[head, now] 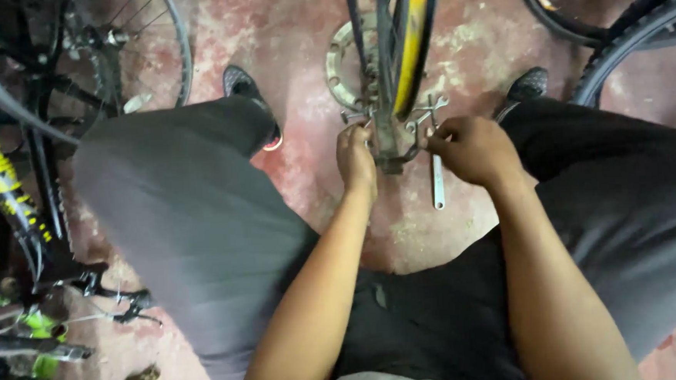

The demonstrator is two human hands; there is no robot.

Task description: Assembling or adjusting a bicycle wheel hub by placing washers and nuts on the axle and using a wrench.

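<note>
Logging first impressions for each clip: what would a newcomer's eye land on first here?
Two bare hands meet at the frame's centre on a bicycle wheel hub: the left hand grips one side while the right hand holds a metal wrench against the other. The wheel with its yellow rim rises from there to the top edge. Grey-trousered knees flank it, and a black-and-green bicycle crowds the left over the worn red floor.

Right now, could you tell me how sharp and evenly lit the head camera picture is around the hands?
Head view: the left hand, right hand and spanner are fairly sharp; the left knee is smeared by blur; light falls on the red floor, while the bicycles at the left edge sit in shadow.
</note>
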